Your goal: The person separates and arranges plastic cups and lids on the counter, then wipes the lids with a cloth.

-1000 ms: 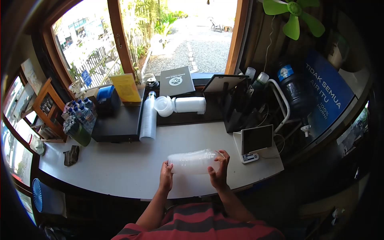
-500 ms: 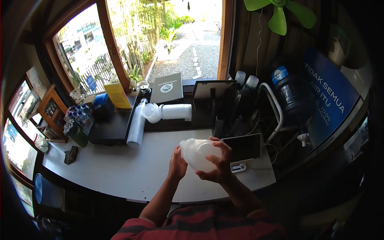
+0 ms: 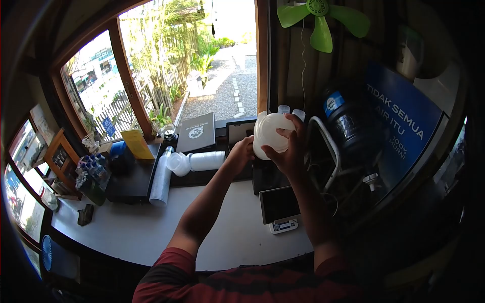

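Both hands hold a white translucent bundle [image 3: 269, 132], which looks like round plastic lids in a clear bag; its exact contents I cannot make out. My left hand [image 3: 242, 154] grips its lower left side. With fingers curled over the right side and thumb at the front, my right hand [image 3: 290, 147] holds it too. The bundle is raised above the back of the counter, in front of upright clear cups [image 3: 298, 114]. Below my right forearm stands a dark tablet screen [image 3: 278, 204], with a small white device [image 3: 284, 226] before it.
Stacked plastic cups [image 3: 160, 183] and a sideways stack of lids [image 3: 207, 160] lie left of my arms on the counter [image 3: 126, 227]. A grey menu folder [image 3: 196, 133] leans at the window. To the right are a water bottle [image 3: 353, 129] and a green fan [image 3: 319, 20].
Both hands have lifted the bundle up and away from my body, from over the front counter to the back near the upright cups. The camera view has shifted to the right.
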### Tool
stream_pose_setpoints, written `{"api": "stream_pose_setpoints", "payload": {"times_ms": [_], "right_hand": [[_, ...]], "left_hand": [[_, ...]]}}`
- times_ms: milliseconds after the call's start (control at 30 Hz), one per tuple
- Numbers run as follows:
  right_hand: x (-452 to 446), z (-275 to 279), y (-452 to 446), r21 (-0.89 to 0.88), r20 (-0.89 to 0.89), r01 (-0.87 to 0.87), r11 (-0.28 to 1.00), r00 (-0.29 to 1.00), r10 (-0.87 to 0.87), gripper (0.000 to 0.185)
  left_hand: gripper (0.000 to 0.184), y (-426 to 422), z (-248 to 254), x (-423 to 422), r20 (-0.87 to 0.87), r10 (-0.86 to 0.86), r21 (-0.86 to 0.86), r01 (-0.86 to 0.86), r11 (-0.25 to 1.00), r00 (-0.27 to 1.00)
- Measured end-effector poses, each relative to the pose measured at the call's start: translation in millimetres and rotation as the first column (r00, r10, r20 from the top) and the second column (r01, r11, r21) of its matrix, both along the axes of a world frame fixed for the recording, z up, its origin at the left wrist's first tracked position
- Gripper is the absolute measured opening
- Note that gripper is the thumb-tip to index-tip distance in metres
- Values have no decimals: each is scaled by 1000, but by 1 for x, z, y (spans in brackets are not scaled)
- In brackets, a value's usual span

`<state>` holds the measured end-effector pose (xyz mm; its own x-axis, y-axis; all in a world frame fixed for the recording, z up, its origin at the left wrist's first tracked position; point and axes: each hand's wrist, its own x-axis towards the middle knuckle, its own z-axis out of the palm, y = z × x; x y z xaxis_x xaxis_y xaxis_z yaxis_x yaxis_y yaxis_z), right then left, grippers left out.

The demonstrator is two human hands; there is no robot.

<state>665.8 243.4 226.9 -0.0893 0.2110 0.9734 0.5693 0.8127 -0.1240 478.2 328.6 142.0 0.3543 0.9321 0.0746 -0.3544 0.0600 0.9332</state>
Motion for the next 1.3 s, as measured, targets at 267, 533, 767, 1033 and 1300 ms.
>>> {"api": "stream_pose_setpoints", "payload": {"times_ms": [267,533,767,1033,1300], "right_hand": [[11,-8,48,-125,-63,-96,987,994,88,59],[28,-1,67,-141,-181,-117,983,979,90,59],[45,-59,103,-453,-556,-312,835,831,9,54],[13,-97,88,-451,-875,-833,320,484,27,71],[-1,-110,84,-511,-860,-857,66,511,-16,88]], "left_hand": [[48,11,-28,1,-13,1,-82,-2,997,1000],[59,17,-40,-9,271,98,-76,-80,994,957],[49,-21,36,-32,253,348,444,-427,788,903],[55,-53,107,-17,-144,804,961,-114,254,578],[44,-36,109,9,-188,794,972,-7,235,578]]}}
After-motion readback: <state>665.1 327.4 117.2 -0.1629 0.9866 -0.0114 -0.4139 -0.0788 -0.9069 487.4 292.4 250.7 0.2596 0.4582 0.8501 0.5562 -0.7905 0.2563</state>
